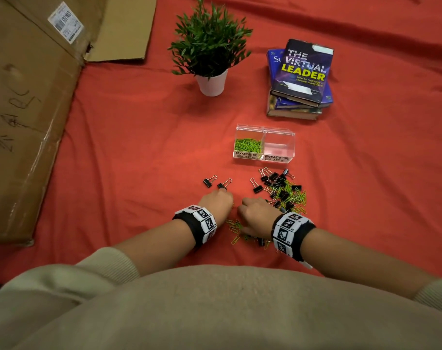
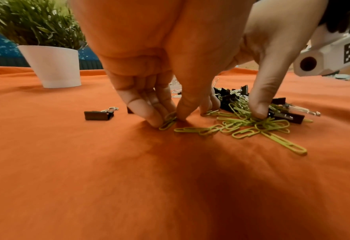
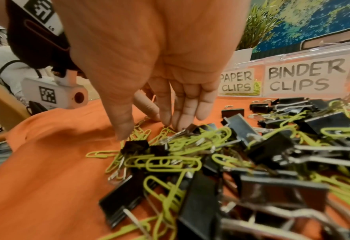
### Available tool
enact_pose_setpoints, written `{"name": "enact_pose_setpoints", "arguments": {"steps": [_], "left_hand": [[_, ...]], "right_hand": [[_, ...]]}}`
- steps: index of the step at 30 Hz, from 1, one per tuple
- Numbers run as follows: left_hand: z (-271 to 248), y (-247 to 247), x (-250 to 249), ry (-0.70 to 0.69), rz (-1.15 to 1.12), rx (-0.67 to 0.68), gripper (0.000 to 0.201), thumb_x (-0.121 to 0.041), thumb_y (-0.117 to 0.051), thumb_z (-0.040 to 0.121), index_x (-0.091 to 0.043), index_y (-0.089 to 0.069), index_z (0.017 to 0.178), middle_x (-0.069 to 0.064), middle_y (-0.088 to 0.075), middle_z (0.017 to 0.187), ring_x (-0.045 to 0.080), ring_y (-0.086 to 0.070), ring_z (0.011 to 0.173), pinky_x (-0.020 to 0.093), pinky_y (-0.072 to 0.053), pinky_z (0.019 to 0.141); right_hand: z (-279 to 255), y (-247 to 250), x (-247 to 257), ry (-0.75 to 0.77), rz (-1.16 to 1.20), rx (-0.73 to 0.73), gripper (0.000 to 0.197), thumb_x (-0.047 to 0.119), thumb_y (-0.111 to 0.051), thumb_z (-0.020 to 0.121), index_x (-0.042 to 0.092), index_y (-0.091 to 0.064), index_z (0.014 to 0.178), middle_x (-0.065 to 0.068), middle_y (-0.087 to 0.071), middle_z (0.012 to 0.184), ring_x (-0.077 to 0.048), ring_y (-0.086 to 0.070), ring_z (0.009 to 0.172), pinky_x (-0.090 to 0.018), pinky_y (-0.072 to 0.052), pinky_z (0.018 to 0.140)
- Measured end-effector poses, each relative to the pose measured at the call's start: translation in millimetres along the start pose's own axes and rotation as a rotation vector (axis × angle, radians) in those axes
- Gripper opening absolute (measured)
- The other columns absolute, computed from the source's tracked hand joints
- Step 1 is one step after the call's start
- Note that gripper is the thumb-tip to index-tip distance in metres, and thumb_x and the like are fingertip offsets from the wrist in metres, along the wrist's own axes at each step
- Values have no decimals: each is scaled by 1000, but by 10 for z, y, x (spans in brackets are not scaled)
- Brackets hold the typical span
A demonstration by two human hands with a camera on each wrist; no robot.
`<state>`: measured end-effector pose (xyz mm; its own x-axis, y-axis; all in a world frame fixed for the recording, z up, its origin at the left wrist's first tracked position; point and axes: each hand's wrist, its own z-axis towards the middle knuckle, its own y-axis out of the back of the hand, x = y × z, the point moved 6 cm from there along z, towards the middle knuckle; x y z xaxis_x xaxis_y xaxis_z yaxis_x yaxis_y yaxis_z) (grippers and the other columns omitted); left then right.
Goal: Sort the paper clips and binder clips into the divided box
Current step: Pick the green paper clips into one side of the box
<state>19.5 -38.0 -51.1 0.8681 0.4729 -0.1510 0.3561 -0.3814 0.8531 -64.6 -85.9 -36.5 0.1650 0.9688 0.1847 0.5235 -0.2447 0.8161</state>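
Note:
The clear divided box (image 1: 264, 157) stands on the red cloth; its "PAPER CLIPS" side holds green paper clips (image 1: 247, 144), and its "BINDER CLIPS" side (image 3: 305, 76) shows nothing inside. In front of it lies a mixed pile of black binder clips and green paper clips (image 1: 285, 193). My left hand (image 2: 168, 119) is at the pile's left edge, thumb and fingers pinching a green paper clip (image 2: 165, 125) on the cloth. My right hand (image 3: 149, 129) points down beside it, fingertips (image 3: 178, 125) touching clips, thumb apart from them.
Two loose binder clips (image 1: 210, 181) lie just beyond my left hand, another (image 1: 255, 186) beyond my right. A potted plant (image 1: 211, 59) and a stack of books (image 1: 300, 79) stand behind the box. A large cardboard box (image 1: 25, 109) fills the left side.

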Motion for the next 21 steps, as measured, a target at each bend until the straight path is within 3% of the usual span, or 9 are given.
{"name": "enact_pose_setpoints", "arguments": {"steps": [4,8,10,13,19,21], "left_hand": [[-3,-4,-16,-47,19,11,26,-7,-41,91,1,-52,114,18,-54,118,36,-57,109,46,-48,85],[-52,17,28,-132,-1,27,23,-14,-43,93,-2,-51,111,16,-53,117,35,-54,111,46,-46,88],[-99,20,48,-193,25,15,22,-17,-44,94,-3,-52,109,15,-51,117,32,-52,112,44,-46,86],[-161,-5,77,-241,54,5,23,-21,-46,94,-4,-53,108,13,-48,116,31,-50,112,44,-45,83],[-227,-79,41,-279,61,39,18,-17,-43,94,-5,-55,101,12,-50,110,32,-55,104,45,-48,76],[-238,-93,25,-293,66,51,19,-17,-43,94,-5,-56,102,12,-51,111,31,-55,105,44,-48,75]], "right_hand": [[-4,-61,124,39,13,-6,52,39,-63,82,3,-52,117,-14,-51,117,-31,-50,109,-41,-38,95],[-13,-88,168,51,132,-38,29,12,-55,84,-2,-54,109,-19,-51,109,-36,-53,101,-45,-44,87],[-16,-98,147,30,186,-29,25,5,-49,83,-3,-54,107,-19,-51,107,-37,-54,97,-45,-46,83],[-16,-108,114,13,248,-22,27,2,-47,82,-2,-55,107,-18,-52,107,-36,-55,96,-43,-45,79],[36,-122,33,-10,384,-22,28,4,-53,78,7,-64,104,-11,-62,108,-29,-58,102,-35,-47,87],[52,-92,-23,-44,454,-26,26,5,-56,79,10,-66,102,-9,-66,105,-24,-61,97,-29,-49,84]]}}
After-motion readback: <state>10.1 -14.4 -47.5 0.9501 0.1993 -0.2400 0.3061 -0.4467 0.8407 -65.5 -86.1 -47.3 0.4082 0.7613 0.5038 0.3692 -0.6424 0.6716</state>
